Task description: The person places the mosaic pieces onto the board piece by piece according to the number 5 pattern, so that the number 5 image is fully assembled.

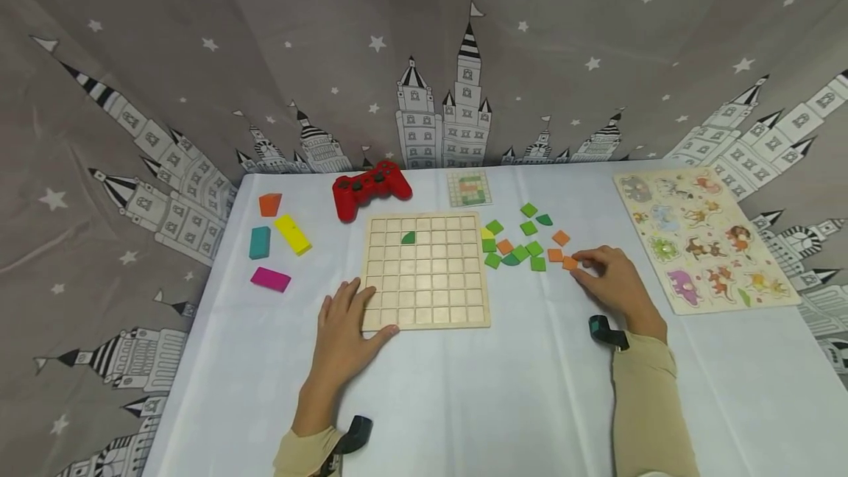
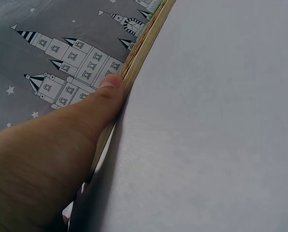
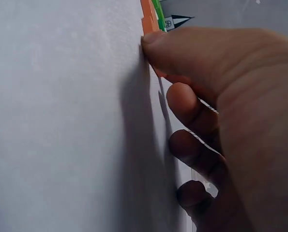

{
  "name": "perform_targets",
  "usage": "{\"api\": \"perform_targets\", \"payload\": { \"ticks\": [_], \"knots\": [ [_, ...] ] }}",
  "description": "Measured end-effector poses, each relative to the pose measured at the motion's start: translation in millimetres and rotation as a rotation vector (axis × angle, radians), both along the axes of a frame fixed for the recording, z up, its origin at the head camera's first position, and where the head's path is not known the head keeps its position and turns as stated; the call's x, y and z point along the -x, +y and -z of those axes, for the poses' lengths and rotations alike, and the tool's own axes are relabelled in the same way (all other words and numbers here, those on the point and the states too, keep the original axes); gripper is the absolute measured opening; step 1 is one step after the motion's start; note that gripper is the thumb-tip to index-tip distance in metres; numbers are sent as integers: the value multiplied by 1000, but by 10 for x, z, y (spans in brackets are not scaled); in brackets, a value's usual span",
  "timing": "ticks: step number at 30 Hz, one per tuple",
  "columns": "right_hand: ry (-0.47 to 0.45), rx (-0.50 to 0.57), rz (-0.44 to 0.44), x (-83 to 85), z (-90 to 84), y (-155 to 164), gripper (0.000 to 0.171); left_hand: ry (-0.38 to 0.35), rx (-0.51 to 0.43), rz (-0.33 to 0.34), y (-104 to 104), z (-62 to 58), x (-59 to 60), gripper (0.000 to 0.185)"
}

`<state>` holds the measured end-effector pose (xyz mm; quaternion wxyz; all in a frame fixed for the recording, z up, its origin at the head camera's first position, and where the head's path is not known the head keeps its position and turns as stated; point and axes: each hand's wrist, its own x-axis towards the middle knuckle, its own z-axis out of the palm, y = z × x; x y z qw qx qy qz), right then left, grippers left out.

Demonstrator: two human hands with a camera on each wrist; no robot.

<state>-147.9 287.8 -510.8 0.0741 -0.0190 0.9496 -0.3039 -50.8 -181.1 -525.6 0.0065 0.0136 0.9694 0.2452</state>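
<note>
A wooden grid board [image 1: 424,271] lies on the white table, with one green quarter-round tile [image 1: 408,238] in its upper part. My left hand [image 1: 347,337] rests at the board's near left corner, fingers spread along the left side. In the left wrist view its thumb [image 2: 110,84] touches the board's edge. To the right of the board, my right hand [image 1: 612,282] pinches an orange square tile [image 1: 569,263] between thumb and index finger. Another orange tile [image 1: 554,255] lies right beside it. Several green tiles [image 1: 520,252] are scattered between the board and that hand.
A small pattern card [image 1: 469,189] and a red game controller [image 1: 371,188] lie behind the board. On the left are a yellow block [image 1: 292,234], a teal block [image 1: 260,243], a magenta block [image 1: 270,279] and an orange block [image 1: 269,204]. An animal puzzle board [image 1: 705,241] lies far right.
</note>
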Motion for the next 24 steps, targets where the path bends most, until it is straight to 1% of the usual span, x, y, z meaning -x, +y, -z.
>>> {"api": "perform_targets", "payload": {
  "ticks": [7, 12, 14, 18, 24],
  "knots": [
    [76, 8, 18, -3, -6, -59, 41, 4, -8, 7, 9, -14, 18, 86],
    [112, 33, 16, 11, -11, -210, 41, -1, 4, 9, 26, 9, 4, 85],
    [137, 55, -10, 43, -30, -339, 38, 3, 7, 6, 26, 13, -5, 85],
    [182, 63, -105, 143, -76, -729, 32, 6, 8, -2, 19, 5, -24, 86],
    [188, 85, -272, 298, -187, -1448, 34, 19, 13, -6, 12, -20, -24, 86]
  ]
}}
